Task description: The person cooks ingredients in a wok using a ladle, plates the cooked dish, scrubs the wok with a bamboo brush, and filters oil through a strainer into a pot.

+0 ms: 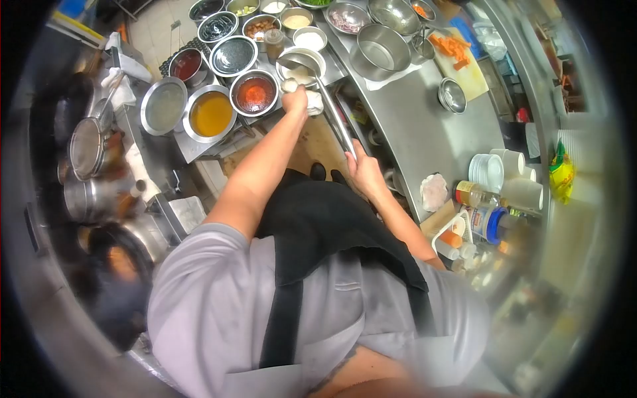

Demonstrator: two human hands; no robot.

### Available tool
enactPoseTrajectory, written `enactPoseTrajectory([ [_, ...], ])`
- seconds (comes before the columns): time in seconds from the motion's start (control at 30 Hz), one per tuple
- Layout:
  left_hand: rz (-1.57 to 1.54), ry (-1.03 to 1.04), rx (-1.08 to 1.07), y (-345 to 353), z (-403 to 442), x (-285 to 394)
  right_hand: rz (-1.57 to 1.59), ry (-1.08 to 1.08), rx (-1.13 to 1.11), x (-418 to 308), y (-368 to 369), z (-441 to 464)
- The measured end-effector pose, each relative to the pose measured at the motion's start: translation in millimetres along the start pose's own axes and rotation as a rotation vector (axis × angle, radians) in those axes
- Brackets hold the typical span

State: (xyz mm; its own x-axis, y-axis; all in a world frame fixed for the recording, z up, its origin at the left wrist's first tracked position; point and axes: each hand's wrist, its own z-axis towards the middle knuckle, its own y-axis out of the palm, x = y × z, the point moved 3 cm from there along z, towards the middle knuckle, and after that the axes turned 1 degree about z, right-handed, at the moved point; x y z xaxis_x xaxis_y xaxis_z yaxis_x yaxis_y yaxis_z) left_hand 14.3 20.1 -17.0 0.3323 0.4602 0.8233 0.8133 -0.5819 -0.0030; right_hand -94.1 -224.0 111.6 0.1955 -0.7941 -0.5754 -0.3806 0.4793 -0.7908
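My left hand (295, 101) is closed around a white cloth (314, 103), just in front of a metal bowl (320, 61) with pale contents. Lower on the right, my right hand (366, 175) grips the long metal handle of a ladle (337, 119). The ladle's head is over that bowl, beyond my left hand. Left of my left hand are a bowl of red liquid (254, 94) and a bowl of amber liquid (212, 114).
Several ingredient bowls stand at the top. The steel counter (411, 132) on the right bears a large pot (380, 52), a cutting board (472, 79) with orange pieces, small bowls (452, 95) and jars (494, 225). A strainer (87, 147) and pans are on the left.
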Motion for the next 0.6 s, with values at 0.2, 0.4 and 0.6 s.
enactPoseTrajectory([
  [0.2,-0.005,-0.005,-0.006,-8.0,-8.8,10.7,-0.008,-0.022,0.089,-26.5,-2.7,24.4],
  [0.4,-0.008,0.018,-0.021,-8.9,-6.6,14.5,-0.051,-0.037,0.034,-20.7,7.7,-5.6],
  [0.6,0.074,0.021,-0.033,-10.9,0.9,9.8,-0.078,-0.042,0.059,-28.6,1.0,12.8],
])
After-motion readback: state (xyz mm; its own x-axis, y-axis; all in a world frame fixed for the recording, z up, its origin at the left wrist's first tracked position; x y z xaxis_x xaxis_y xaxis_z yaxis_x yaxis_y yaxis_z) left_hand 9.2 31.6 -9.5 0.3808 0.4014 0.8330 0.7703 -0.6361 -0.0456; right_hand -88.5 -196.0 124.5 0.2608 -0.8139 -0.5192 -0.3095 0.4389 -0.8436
